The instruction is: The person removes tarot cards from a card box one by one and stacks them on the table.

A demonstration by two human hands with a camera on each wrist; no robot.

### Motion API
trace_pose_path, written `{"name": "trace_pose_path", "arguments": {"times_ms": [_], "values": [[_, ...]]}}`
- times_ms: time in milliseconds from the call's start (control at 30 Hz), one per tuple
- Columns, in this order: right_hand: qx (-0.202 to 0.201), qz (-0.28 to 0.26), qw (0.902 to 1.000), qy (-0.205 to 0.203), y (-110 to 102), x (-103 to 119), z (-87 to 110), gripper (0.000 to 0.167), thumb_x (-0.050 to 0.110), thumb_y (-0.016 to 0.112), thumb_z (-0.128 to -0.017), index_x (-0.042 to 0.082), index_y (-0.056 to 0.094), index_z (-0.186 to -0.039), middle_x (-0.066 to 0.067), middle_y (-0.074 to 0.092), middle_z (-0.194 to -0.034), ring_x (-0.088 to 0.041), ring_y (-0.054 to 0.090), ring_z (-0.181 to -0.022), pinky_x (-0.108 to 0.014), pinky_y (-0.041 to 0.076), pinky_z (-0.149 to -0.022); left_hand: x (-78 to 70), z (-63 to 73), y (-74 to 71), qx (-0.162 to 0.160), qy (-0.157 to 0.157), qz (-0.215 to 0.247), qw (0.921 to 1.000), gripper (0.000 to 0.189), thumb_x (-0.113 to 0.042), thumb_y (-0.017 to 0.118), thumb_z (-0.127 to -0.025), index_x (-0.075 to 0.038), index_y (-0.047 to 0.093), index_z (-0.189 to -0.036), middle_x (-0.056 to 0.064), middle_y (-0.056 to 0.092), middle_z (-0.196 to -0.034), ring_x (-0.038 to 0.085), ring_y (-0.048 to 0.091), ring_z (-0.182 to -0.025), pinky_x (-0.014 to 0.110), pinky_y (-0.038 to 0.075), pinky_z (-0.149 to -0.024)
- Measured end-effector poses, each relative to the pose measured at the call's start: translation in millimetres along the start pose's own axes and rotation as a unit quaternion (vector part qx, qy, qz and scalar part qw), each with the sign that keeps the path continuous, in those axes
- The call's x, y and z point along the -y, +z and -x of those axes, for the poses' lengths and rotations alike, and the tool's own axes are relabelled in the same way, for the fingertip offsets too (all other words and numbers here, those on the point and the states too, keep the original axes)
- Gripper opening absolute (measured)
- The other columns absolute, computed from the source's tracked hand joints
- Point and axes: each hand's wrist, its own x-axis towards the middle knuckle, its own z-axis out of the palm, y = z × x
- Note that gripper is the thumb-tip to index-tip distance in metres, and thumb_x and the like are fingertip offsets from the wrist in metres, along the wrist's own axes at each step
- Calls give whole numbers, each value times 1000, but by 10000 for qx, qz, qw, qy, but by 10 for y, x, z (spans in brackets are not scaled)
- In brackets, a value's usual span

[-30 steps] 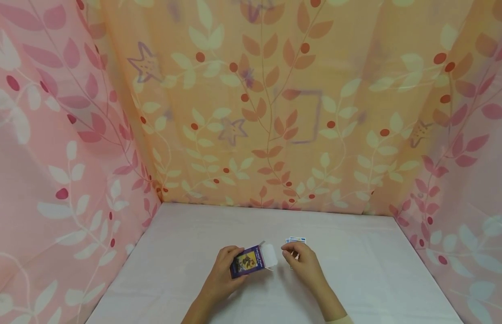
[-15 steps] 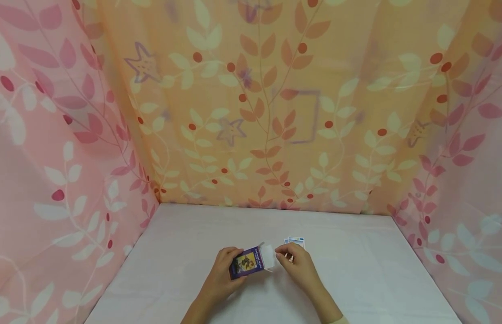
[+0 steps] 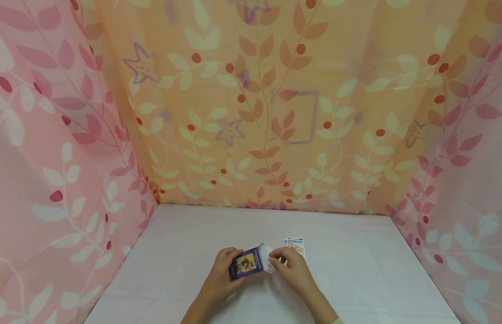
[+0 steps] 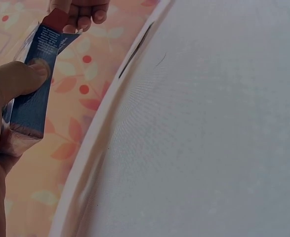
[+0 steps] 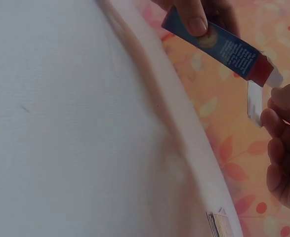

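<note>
My left hand [image 3: 222, 274] grips a purple-blue card box [image 3: 246, 263] around its sides, thumb along the narrow side in the left wrist view. Its right end is open, with a white lid flap [image 3: 266, 255] sticking out. At that flap is my right hand [image 3: 293, 270], thumb and index finger pinching its edge, the other fingers curled. In the right wrist view, a white tab [image 5: 254, 103] and a red side [image 5: 260, 71] show at the box's end. What is inside the box is hidden.
A small stack of printed cards [image 3: 295, 245] lies on the white-covered table [image 3: 186, 229] just behind my right hand. Patterned curtains [image 3: 251, 112] hang at the back and along both sides of the table.
My right hand has moved left, away from the cards, to the box's lid flap. More of the card stack shows now. The left hand keeps the box in nearly the same place.
</note>
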Motion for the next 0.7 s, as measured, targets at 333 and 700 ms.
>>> {"name": "trace_pose_path", "arguments": {"times_ms": [333, 700], "values": [[233, 61, 9997, 2, 57, 1, 11, 6, 23, 76, -93, 25, 76, -98, 16, 66, -90, -4, 55, -81, -24, 49, -71, 31, 2, -3, -56, 209, -91, 9997, 82, -22, 95, -71, -21, 55, -142, -5, 50, -136, 12, 48, -123, 29, 49, -102], [340, -100, 9994, 50, 108, -14, 14, 5, 25, 77, -91, 26, 76, -96, 16, 65, -84, -5, 55, -76, -23, 47, -66, -20, -8, -13, 52, -13, 129, 9999, 80, -22, 95, -71, -20, 57, -141, -9, 49, -137, 10, 47, -125, 35, 50, -104]]}}
